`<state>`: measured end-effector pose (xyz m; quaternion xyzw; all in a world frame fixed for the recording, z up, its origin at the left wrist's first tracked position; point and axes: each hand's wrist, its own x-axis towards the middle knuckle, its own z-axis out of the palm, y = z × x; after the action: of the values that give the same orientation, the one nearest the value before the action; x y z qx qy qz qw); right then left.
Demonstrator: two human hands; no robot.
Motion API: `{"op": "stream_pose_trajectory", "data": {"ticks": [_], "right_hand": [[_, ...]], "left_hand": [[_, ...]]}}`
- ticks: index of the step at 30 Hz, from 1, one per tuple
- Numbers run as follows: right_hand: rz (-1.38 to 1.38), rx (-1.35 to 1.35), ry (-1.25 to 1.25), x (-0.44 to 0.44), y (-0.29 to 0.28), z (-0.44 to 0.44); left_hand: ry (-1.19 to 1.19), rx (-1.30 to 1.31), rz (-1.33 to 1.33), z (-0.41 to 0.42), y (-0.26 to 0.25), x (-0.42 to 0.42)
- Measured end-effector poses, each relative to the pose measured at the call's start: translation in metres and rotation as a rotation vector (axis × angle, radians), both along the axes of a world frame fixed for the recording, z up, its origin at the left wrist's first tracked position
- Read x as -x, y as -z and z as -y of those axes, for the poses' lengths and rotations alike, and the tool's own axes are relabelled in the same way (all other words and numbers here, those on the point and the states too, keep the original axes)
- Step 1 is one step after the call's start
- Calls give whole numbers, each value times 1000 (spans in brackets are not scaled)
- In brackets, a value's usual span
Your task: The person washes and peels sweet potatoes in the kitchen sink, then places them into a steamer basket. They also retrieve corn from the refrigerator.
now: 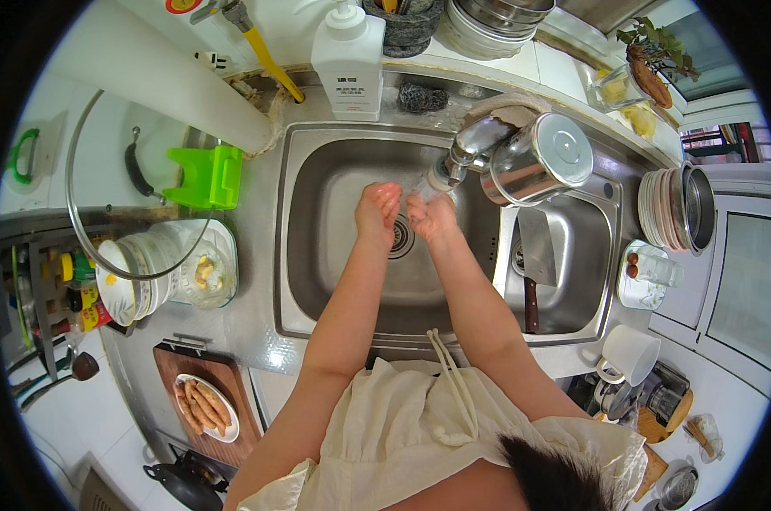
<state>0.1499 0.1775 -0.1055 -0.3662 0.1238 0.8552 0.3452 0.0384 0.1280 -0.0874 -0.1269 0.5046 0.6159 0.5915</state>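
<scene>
My left hand (380, 207) is over the large basin of a stainless steel sink (334, 281), palm turned inward and fingers loosely curled, with nothing in it. Close to its right, my right hand (431, 216) is cupped under the chrome faucet (478, 144), where clear water runs onto it. A small gap separates the two wet hands. Below them the drain strainer (398, 237) partly shows. A shiny metal cylinder (532, 163), apparently a faucet-mounted filter, juts out to the right of the spout. In the smaller basin lies a cleaver (537, 249) with a wooden handle.
Behind the sink stand a white pump bottle (348, 70) and a dark scouring pad (422, 98). Left are a glass lid (72, 191), a green plastic holder (213, 175) and stacked bowls (136, 281). Sausage-like pieces (201, 405) lie on a plate upon a wooden board (174, 364). A white mug (631, 353) stands right.
</scene>
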Motion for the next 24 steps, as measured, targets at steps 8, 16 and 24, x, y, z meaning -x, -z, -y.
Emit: {"op": "stream_pose_trajectory", "data": {"ticks": [8, 16, 24], "right_hand": [[190, -135, 113, 7, -32, -5], [313, -503, 177, -6, -49, 5], [444, -604, 374, -59, -44, -3]], "left_hand": [[181, -8, 66, -10, -9, -15], [106, -224, 395, -24, -4, -40], [-17, -222, 579, -30, -7, -43]]}}
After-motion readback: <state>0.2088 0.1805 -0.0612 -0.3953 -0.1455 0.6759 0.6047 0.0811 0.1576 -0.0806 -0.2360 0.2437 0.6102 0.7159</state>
